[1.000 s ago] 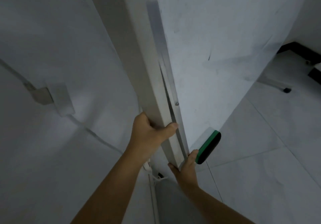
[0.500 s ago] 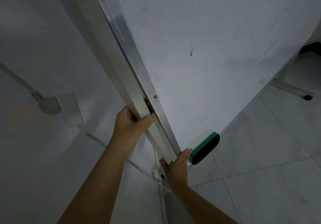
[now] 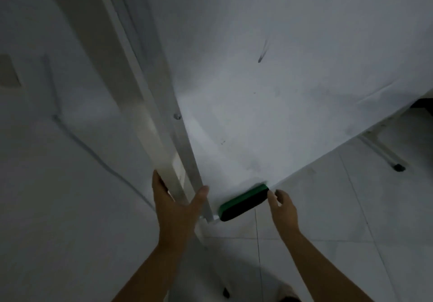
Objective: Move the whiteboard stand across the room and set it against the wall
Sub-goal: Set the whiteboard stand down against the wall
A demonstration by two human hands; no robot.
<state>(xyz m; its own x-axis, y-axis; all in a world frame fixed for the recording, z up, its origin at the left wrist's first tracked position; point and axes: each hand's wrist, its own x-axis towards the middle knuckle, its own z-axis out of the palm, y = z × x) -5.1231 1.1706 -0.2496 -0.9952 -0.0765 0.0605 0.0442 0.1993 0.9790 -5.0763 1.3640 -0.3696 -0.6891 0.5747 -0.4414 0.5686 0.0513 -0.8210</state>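
Whiteboard stand: on the tiled floor, its side post close beside the wall.
Board mark: one dark streak, too blurred to read.
Left hand: fingers and thumb spread wide, straddling the post's lower end.
Right hand: fingers loosely curled, holding nothing, tips at the end of the green-and-black eraser.

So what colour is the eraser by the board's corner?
The eraser is green over black; head view.

The whiteboard stand stands before me on the tiled floor: white, smudged board, aluminium edge frame, near post beside the wall.
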